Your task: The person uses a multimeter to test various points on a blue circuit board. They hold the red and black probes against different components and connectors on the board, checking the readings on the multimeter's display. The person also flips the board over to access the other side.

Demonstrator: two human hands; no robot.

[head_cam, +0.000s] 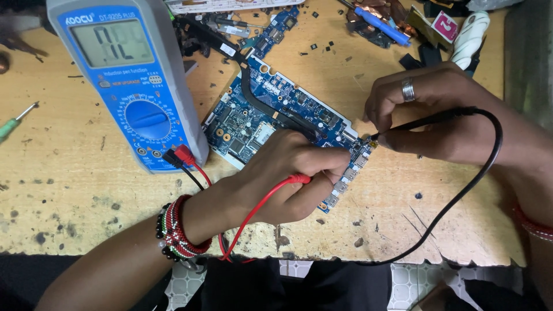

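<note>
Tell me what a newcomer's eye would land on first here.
First, the blue circuit board lying slantwise mid-bench, with the left hand pressing a red probe to it and the right hand holding a black probe at its right corner. Next, the blue multimeter propped at upper left, its leads trailing over the scarred wooden bench.

Counts: 2 hands in view, left hand point(288, 175) and right hand point(429, 112); 2 probes, red probe point(296, 179) and black probe point(426, 122); 1 blue multimeter point(129, 80); 1 blue circuit board point(271, 115); 1 smaller board piece point(276, 29); 1 green-handled screwdriver point(14, 122); 1 ring point(408, 90); 1 beaded bracelet stack point(175, 227); 1 wooden tabletop point(69, 196)
</note>
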